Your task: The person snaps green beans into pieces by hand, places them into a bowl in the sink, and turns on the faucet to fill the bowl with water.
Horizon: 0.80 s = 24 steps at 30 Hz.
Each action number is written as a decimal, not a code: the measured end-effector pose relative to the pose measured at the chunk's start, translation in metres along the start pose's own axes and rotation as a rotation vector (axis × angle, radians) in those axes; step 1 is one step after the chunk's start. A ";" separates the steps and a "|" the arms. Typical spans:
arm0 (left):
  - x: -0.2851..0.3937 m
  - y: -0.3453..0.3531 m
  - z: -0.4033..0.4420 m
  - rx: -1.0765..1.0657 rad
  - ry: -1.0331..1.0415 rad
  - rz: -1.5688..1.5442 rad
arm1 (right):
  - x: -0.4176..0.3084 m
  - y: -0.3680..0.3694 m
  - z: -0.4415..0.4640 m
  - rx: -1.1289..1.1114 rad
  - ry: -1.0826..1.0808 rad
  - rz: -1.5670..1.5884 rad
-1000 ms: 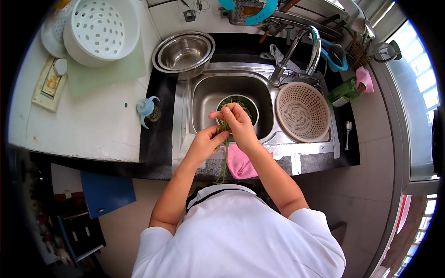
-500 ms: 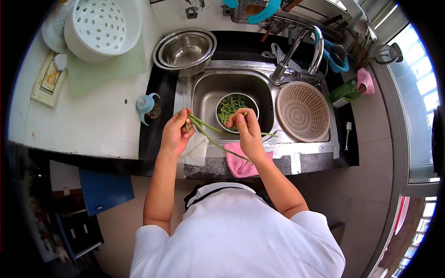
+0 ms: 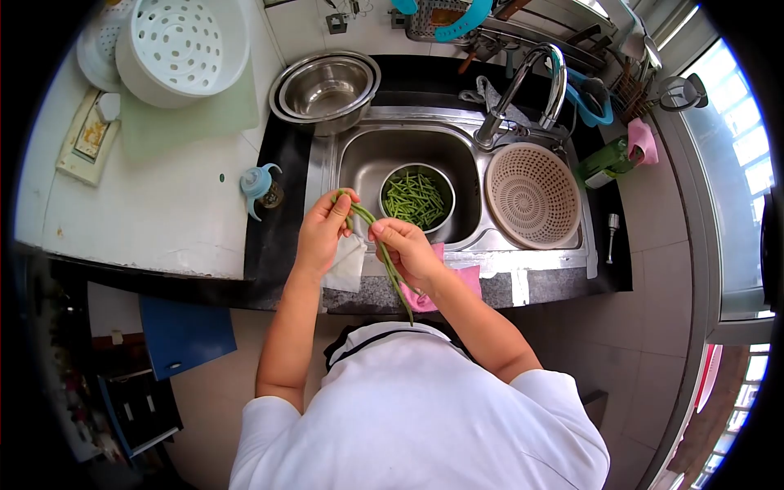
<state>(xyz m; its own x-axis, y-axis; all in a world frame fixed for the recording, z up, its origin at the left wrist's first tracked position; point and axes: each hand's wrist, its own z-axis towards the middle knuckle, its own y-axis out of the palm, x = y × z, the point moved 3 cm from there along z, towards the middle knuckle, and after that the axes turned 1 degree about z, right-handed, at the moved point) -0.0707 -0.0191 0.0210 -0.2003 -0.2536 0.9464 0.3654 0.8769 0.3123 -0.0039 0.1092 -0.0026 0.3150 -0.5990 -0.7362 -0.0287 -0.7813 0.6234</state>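
Long green beans (image 3: pixel 389 266) stretch between my two hands and dangle over the counter's front edge. My left hand (image 3: pixel 323 230) is closed around their upper ends, left of the sink's front corner. Thumb and fingers of my right hand (image 3: pixel 406 250) pinch the same beans a little further down. Just beyond my right hand, a round metal bowl (image 3: pixel 449 219) stands in the sink (image 3: pixel 359 155), and many short cut bean pieces (image 3: pixel 413 199) lie in it. Below my hands are a white cloth (image 3: pixel 346 265) and a pink cloth (image 3: pixel 467 278), partly hidden.
A beige plastic basket (image 3: pixel 535 196) rests right of the basin, below the faucet (image 3: pixel 559 77). Nested steel bowls (image 3: pixel 327 87) sit at the back left. A blue-lidded bottle (image 3: pixel 260 184) stands left of the sink, and a green bottle (image 3: pixel 604 163) at the right.
My right hand has moved from over the bowl leftward and toward me, closer to my left hand. The long beans now hang downward instead of reaching right.
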 end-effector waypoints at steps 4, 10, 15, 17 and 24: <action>0.005 0.029 -0.018 0.117 0.356 0.323 | -0.015 0.001 0.004 0.144 -0.134 0.183; 0.010 0.043 -0.024 0.240 0.575 0.569 | -0.019 0.008 0.014 0.192 -0.183 0.272; 0.014 0.045 -0.028 0.295 0.567 0.717 | -0.017 0.011 0.019 0.199 -0.189 0.326; 0.012 0.045 -0.028 0.307 0.601 0.705 | -0.018 0.013 0.021 0.214 -0.159 0.346; 0.012 0.030 -0.056 0.252 0.452 0.505 | -0.083 -0.047 0.029 0.352 -0.450 0.347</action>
<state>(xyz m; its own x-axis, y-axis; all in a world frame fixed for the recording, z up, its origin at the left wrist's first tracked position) -0.0112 -0.0180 0.0461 0.3532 0.1114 0.9289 0.0827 0.9853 -0.1497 -0.0562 0.1905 0.0210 -0.1931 -0.7811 -0.5938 -0.3893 -0.4945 0.7771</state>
